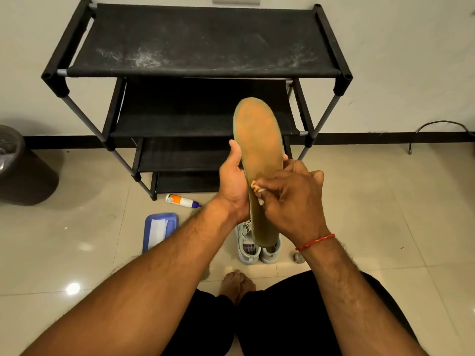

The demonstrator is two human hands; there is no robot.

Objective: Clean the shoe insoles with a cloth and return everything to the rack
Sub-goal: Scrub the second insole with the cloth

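Risk, we reckon, is the tan foam insole [258, 140], held up before the black fabric shoe rack [205, 42], buckling or slipping, since our left hand [231, 183] grips only one edge while our right hand [293, 201] pinches the small white cloth [257, 187] against it; the blue plastic tray [149, 227] on the floor holds a flat white sheet [156, 231].

A dark bin [23, 170] stands far left on the tiled floor [385, 201]; a black cable [437, 122] loops along the right wall.
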